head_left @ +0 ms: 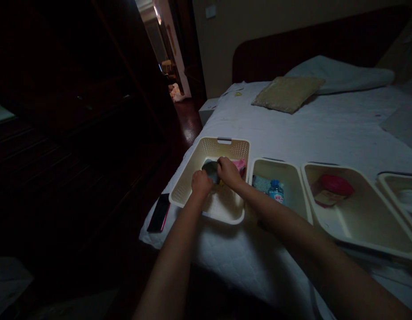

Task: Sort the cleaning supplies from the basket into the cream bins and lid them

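Both my hands reach into the leftmost cream plastic basket [189, 178]. A dark grey-green item [210, 170] is between them; the light is too dim to tell whether it is cloth or a pouch. Fingers of my left hand [202, 182] close on its near left edge. On its right side, my right hand [228, 170] is closed with the fingers bent down. A pink thing [240, 165] lies in the basket just beyond my right hand. Something yellow shows below the grey-green item, partly hidden by my hands.
More cream baskets stand to the right: one [294, 178] with a blue-capped bottle [276, 192], another [376, 213] with a red-pink packet [336, 184], a third [399, 178] cut off. A phone [159, 213] lies by the bed's left edge. A pillow [288, 94] rests farther back.
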A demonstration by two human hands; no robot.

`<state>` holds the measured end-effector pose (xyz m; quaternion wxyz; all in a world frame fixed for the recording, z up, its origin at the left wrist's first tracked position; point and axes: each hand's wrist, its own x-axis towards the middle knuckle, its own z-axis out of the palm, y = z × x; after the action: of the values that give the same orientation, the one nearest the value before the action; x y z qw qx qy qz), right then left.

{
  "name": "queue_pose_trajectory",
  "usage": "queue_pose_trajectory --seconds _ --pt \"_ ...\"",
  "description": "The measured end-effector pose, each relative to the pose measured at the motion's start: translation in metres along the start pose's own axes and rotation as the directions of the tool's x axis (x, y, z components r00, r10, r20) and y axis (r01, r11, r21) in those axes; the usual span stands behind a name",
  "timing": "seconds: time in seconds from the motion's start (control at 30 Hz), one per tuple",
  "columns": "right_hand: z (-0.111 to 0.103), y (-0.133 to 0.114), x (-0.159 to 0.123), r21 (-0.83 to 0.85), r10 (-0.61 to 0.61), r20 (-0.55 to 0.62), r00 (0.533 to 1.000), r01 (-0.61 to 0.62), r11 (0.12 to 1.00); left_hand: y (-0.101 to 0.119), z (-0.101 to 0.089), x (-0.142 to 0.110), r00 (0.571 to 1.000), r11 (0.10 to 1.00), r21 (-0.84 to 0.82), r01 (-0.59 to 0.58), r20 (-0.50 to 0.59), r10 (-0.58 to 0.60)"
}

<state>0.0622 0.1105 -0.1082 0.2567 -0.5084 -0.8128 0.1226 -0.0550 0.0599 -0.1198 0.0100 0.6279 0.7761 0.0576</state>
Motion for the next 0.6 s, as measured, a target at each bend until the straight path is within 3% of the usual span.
queue_pose_trajectory --seconds 0.2,0.3,0.43,0.6 --pt "-0.04 -0.026 0.005 0.176 -0.099 -0.142 0.985 0.124 0.977 -0.009 -0.023 -0.016 0.991 0.992 -0.108 -0.06 -0.127 0.046" --pt "-0.065 -0.042 0.006 0.195 -0.108 -0.2 0.974 0.148 0.97 -0.014 -0.033 -0.023 0.979 0.966 -0.255 -0.036 -0.203 -0.018" --pt "-0.098 -0.059 0.005 0.181 -0.116 -0.272 0.955 0.169 0.969 -0.015 -0.04 -0.027 0.949 0.865 -0.501 0.037 -0.253 -0.187" --pt "-0.144 -0.07 0.0 0.193 -0.128 -0.394 0.91 0.218 0.957 -0.008 -0.05 -0.033 0.951 0.752 -0.656 -0.059 -0.266 -0.157"
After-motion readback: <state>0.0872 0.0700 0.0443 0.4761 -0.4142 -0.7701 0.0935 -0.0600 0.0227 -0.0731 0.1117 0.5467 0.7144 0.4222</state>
